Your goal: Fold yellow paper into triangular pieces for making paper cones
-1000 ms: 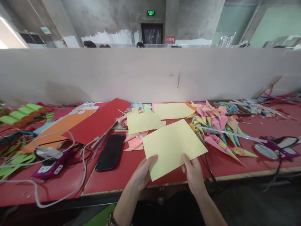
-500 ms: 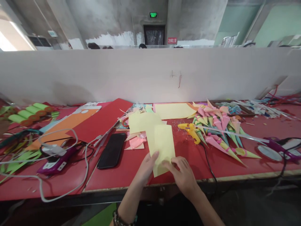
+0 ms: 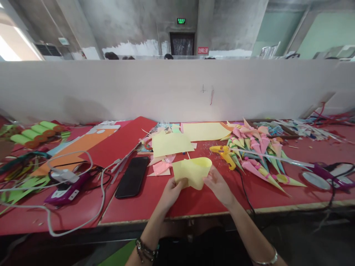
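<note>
A sheet of pale yellow paper (image 3: 192,171) is bent over in a loose curl between my two hands, above the front of the red table. My left hand (image 3: 172,190) pinches its lower left side, thumb on top. At the paper's right edge, my right hand (image 3: 218,184) grips with the fingers partly hidden behind it. Another yellow sheet (image 3: 172,144) lies just beyond, over scraps and a small pink packet (image 3: 162,167). To the right rests a yellow glue gun (image 3: 225,155), beside a pile of pink, yellow and green paper cones (image 3: 257,147).
A black phone (image 3: 132,177) lies left of my hands. Farther left are a red sheet (image 3: 119,142), an orange sheet (image 3: 74,147), green rolls (image 3: 36,133) and a purple power strip (image 3: 66,192) with white cables. A white partition (image 3: 138,88) stands behind the table (image 3: 133,210).
The yellow paper, flat and upright before, is now curled over on itself. My right hand has moved slightly up and right along with its edge; my left hand has shifted a little.
</note>
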Motion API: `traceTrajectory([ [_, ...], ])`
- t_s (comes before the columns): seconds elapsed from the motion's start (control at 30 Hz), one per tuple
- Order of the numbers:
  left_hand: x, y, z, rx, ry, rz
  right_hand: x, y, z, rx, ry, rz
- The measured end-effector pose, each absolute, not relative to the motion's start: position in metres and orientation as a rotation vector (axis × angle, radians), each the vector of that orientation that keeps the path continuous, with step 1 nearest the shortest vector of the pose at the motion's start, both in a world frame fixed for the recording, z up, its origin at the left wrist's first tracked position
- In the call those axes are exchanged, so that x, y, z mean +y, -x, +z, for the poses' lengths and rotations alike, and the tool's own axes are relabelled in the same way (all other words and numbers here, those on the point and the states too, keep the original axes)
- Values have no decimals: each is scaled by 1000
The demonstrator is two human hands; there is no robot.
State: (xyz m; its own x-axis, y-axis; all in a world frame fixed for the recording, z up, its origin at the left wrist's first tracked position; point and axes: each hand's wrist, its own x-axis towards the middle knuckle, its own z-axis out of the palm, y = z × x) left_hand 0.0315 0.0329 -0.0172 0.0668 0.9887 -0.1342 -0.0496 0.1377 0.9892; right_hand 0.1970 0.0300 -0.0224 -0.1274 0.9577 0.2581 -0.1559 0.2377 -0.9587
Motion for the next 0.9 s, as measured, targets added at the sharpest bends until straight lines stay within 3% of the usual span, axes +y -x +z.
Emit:
traceTrajectory([
  [0.23,29,-33,-9,1024,-1123,983,31,-188,-11,-1234,906,1385],
  [0.9,24,-41,3,1043,-1317,938,16,-178,0,-1164,1108,1199],
])
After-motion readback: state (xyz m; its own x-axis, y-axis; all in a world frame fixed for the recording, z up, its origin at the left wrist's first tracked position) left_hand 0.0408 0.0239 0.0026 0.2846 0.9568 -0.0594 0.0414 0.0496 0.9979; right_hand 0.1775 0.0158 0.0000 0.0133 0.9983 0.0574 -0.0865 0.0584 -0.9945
